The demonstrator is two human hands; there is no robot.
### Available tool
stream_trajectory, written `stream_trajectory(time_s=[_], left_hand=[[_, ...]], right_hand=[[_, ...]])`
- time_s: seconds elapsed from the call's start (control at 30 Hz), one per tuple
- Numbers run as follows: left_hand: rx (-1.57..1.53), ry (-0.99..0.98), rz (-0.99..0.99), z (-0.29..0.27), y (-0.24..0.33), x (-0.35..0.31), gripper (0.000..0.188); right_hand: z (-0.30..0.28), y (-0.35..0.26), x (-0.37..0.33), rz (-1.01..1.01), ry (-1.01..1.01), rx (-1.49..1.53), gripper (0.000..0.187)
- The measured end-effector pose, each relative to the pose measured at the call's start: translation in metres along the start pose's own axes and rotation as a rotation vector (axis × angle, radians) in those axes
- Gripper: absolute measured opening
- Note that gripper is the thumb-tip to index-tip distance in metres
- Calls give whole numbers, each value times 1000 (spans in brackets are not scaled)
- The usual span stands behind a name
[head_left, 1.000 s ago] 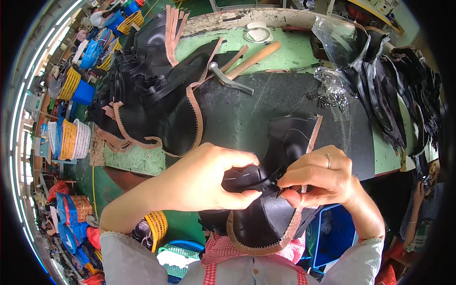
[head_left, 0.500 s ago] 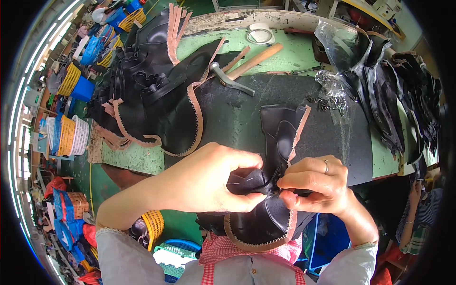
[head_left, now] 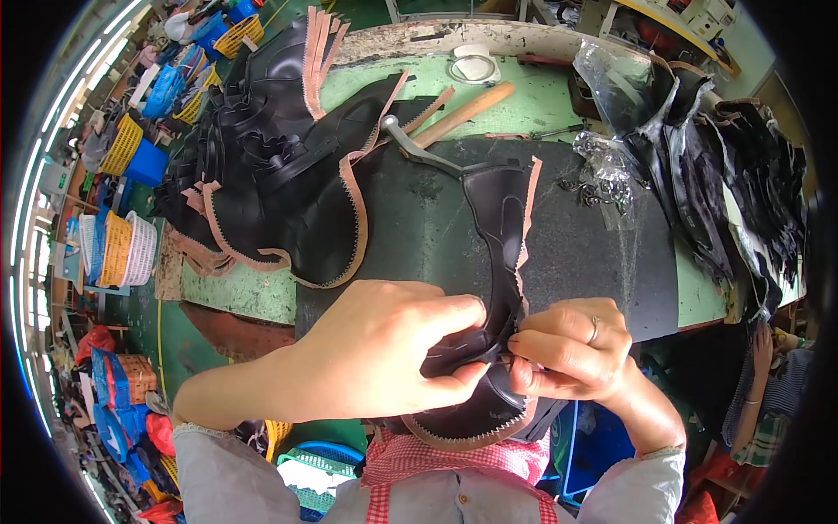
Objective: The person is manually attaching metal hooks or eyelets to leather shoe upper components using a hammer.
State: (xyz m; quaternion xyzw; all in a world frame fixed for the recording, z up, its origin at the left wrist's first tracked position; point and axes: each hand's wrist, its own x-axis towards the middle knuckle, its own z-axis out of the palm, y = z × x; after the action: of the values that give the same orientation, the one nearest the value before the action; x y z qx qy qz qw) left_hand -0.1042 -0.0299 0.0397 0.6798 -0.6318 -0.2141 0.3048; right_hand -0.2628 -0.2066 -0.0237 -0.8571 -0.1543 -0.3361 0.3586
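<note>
A black leather shoe upper (head_left: 499, 205) with a pinkish-brown zigzag-cut edge stretches from the table mat down to my lap. My left hand (head_left: 384, 345) grips its folded middle between thumb and fingers. Close beside it, my right hand (head_left: 572, 349), with a ring on one finger, pinches a narrow part of the same upper; whether a small fitting sits between those fingertips is hidden. The lower, rounded part of the upper hangs over the table's near edge against a red checked apron (head_left: 410, 463).
A hammer (head_left: 467, 113) with a wooden handle lies beyond the upper. More black uppers (head_left: 297, 201) are heaped at left, others (head_left: 698, 192) at right. A clear plastic bag (head_left: 602, 157) has small dark metal pieces near it. At the far right is a co-worker's arm (head_left: 755, 393).
The upper's far end has straightened and reaches farther up the mat, close to the hammer head. Both hands stay nearly in place, still gripping the upper.
</note>
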Motion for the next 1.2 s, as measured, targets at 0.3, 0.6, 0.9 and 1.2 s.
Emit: stream_trajectory(time_s=[0.3, 0.6, 0.9, 1.2], left_hand=[[-89, 4, -28, -3, 4, 0, 31], [-117, 40, -63, -1, 0, 0, 30], [54, 167, -28, 8, -3, 3, 27], [236, 364, 33, 24, -6, 8, 28]], right_hand=[[1, -9, 2, 80, 20, -24, 13], [-5, -11, 1, 151, 18, -11, 22], [2, -15, -4, 375, 165, 94, 20], [49, -27, -20, 887, 589, 883, 21]])
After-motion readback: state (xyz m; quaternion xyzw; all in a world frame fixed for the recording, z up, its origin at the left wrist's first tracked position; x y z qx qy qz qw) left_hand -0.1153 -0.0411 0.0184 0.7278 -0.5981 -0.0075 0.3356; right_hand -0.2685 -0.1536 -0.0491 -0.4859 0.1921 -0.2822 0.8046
